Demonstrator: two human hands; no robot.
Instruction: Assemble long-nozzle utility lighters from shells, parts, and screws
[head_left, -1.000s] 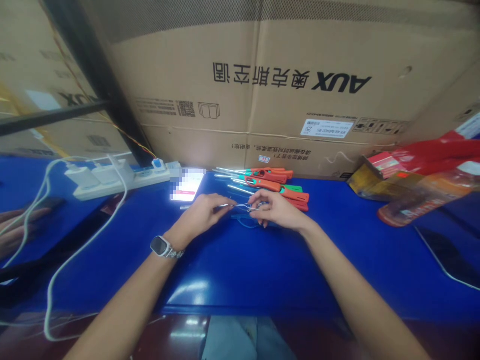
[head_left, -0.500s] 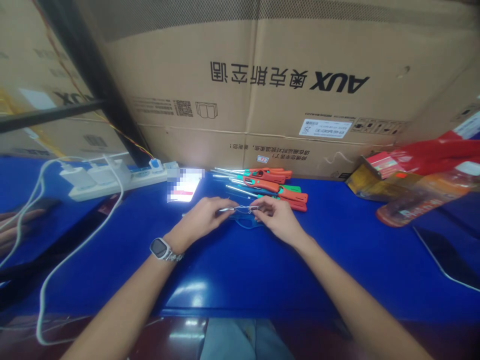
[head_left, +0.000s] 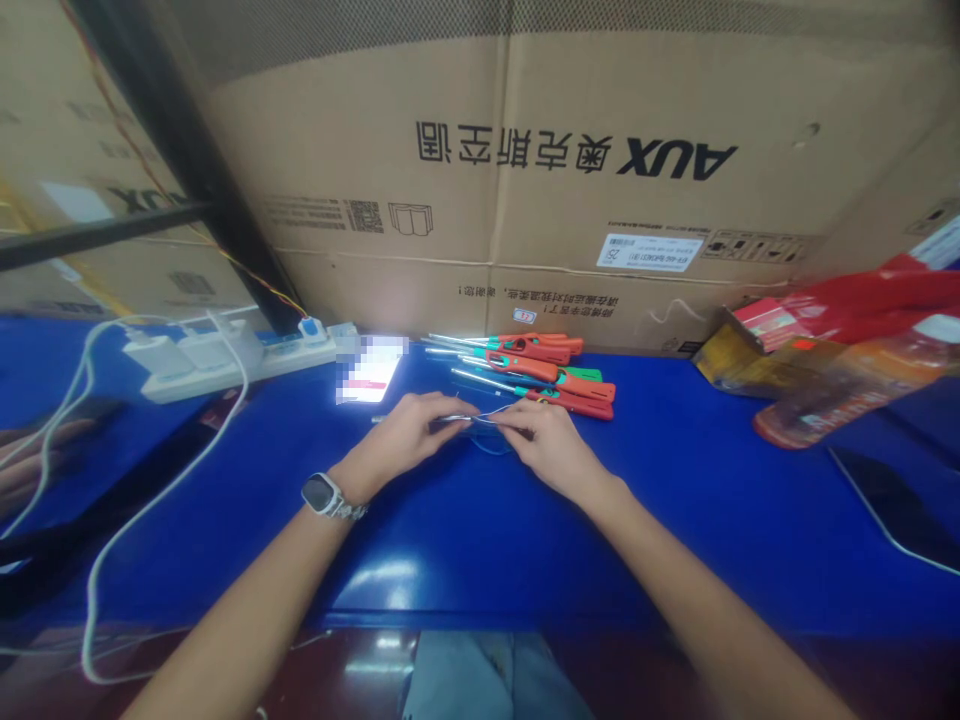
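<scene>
My left hand (head_left: 409,440), wearing a watch (head_left: 320,494), pinches a thin metal tube (head_left: 452,418) between thumb and fingers. The tube lies roughly level, and its other end pokes out on the hand's left side. Thin pale wires (head_left: 489,411) run from the tube's right end to my right hand (head_left: 555,445), whose thumb and fingers are closed on them. A blue translucent loop-shaped part (head_left: 491,447) shows below the wires, partly hidden by the hands. Just beyond my hands lies a pile of long-nosed lighters (head_left: 525,368), orange, red and green, with metal rods pointing left.
A lit phone (head_left: 375,368) lies left of the lighters, near a white power strip (head_left: 225,370) with plugs and cables. A large cardboard box (head_left: 360,120) stands behind. At right are a drink bottle (head_left: 847,395), a red bag (head_left: 862,300) and a dark device (head_left: 892,490).
My right fingers have shifted slightly left, closer to the tube, and turned over the wires. The tube's left end shows more beyond my left hand. The lighter pile stays put.
</scene>
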